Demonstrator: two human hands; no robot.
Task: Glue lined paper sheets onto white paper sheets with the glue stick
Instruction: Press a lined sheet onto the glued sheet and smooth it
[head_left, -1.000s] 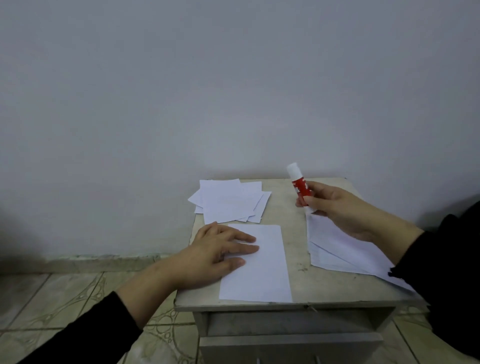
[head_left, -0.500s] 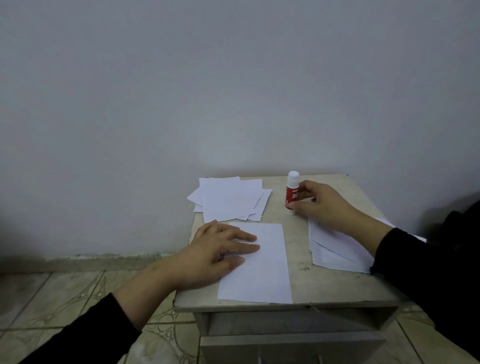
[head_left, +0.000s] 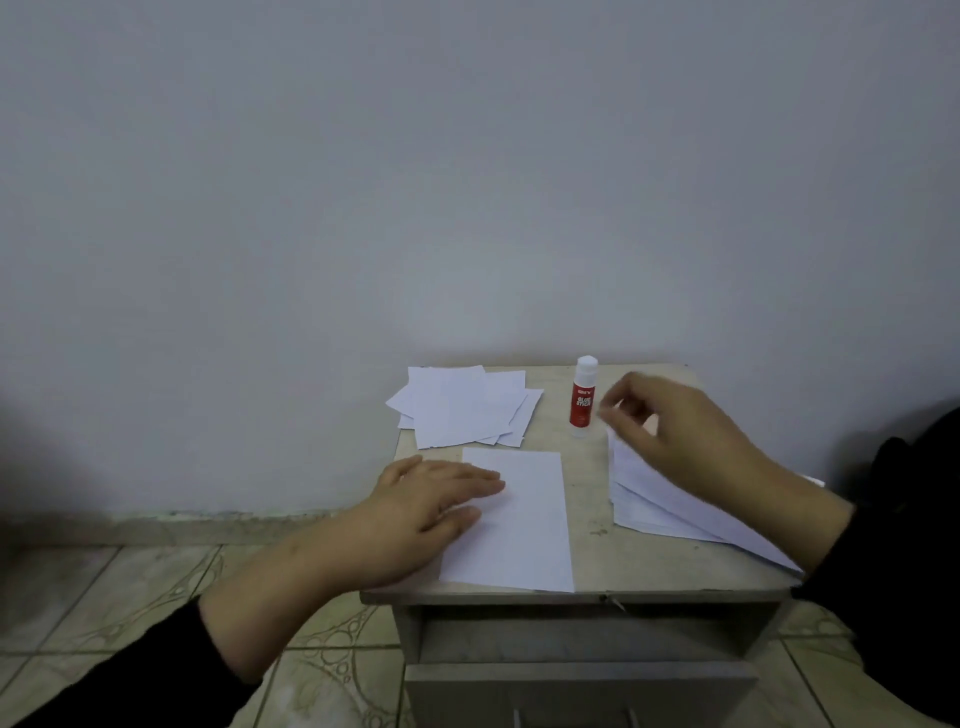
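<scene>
A white paper sheet (head_left: 524, 525) lies at the front middle of the small table (head_left: 592, 558). My left hand (head_left: 421, 514) rests flat on the sheet's left edge with straight fingers. The red glue stick (head_left: 583, 397) with a white cap stands upright at the back of the table. My right hand (head_left: 670, 423) hovers just right of the stick, apart from it, fingers loosely curled and holding nothing, above a stack of lined paper sheets (head_left: 670, 506) on the right. A loose pile of small sheets (head_left: 462, 405) lies at the back left.
A plain wall rises directly behind the table. A drawer front (head_left: 576, 693) with a handle sits under the tabletop. Patterned floor tiles (head_left: 135, 592) spread out to the left, below the table's left edge.
My right hand set the glue stick down upright at the back of the table, let go of it and drew back to the right. My left hand stayed on the white sheet.
</scene>
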